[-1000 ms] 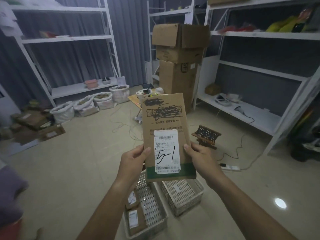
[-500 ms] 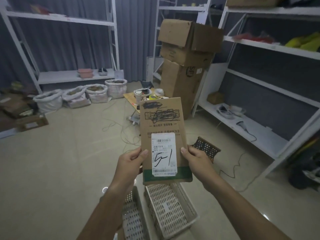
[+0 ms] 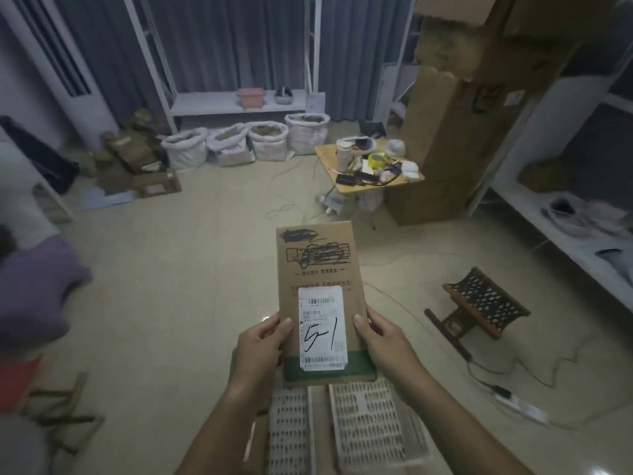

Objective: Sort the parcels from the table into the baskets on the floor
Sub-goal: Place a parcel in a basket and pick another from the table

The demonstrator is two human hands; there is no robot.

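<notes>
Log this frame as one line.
held: brown cardboard parcel with white label, upright | left hand, right hand: gripping edges | below: white plastic baskets

One brown parcel [image 3: 318,296], held by two hands; two white baskets [image 3: 373,426] at six o'clock; four white sacks [image 3: 267,142] at twelve o'clock.

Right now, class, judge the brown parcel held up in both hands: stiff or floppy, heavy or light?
The brown parcel probably is fairly stiff: it stands upright, unbent, though the left hand and right hand grip only its lower edges. It looks thin and flat, so likely light. Its paper face seems matte, so hardly slippery.
</notes>
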